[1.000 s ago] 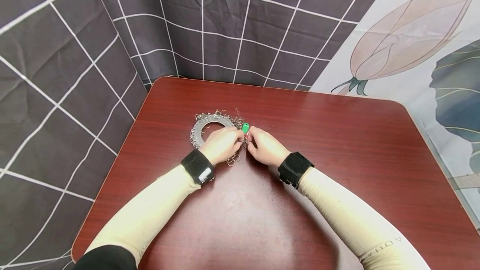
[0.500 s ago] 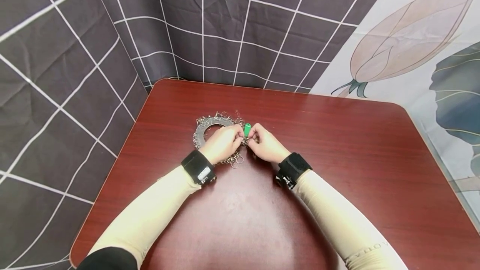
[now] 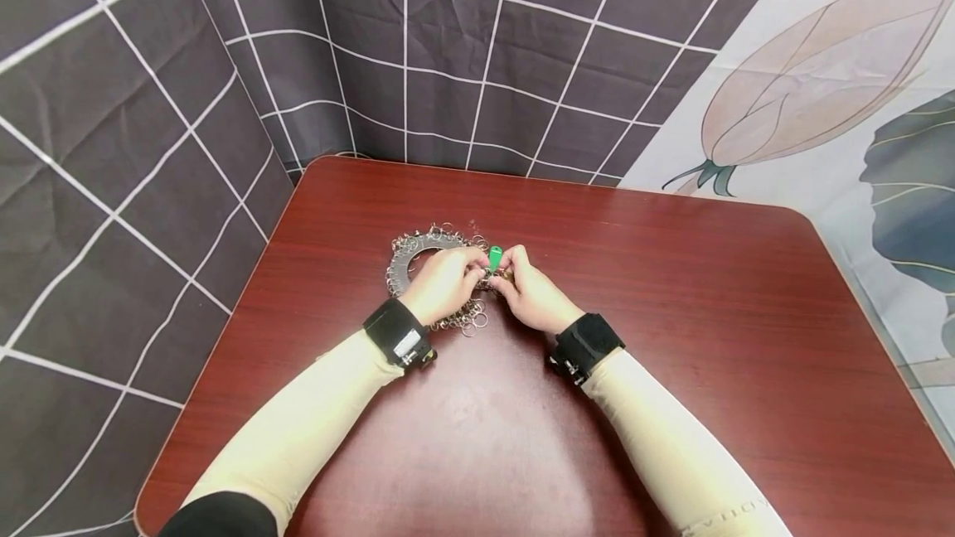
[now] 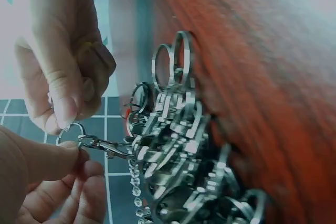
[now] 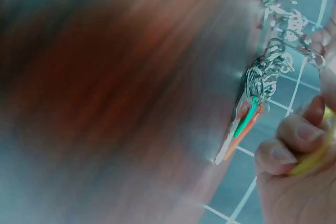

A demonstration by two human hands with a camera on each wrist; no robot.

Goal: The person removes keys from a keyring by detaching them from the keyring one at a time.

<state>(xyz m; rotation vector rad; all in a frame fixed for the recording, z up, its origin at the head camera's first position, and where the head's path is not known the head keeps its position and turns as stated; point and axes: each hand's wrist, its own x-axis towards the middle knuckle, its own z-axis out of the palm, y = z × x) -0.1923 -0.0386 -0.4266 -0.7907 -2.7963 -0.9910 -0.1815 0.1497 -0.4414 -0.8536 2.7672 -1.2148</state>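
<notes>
A flat metal ring [image 3: 400,265] fringed with snap clasps and split rings lies on the table. My left hand [image 3: 440,282] is over its right side and pinches a small split ring [image 4: 80,125], which hangs on a clasp [image 4: 107,146]. My right hand [image 3: 539,292] meets it fingertip to fingertip, its thumb and finger at the same split ring. Under its curled fingers it also holds a yellow tag [image 5: 310,161], mostly hidden. Between the hands shows a green key tag [image 3: 496,257]; in the right wrist view an orange tag [image 5: 244,136] hangs beside it.
The reddish-brown table [image 3: 671,288] reaches well to the right of the hands. A dark checked curtain [image 3: 448,65] hangs behind and to the left, and a flower-printed cloth [image 3: 806,89] to the right. Loose split rings [image 3: 477,320] stick out below my left hand.
The metal ring has shifted slightly right. My right hand has turned a little, its finger and thumb standing farther apart. The green tag has moved slightly right; my left hand stays nearly in place.
</notes>
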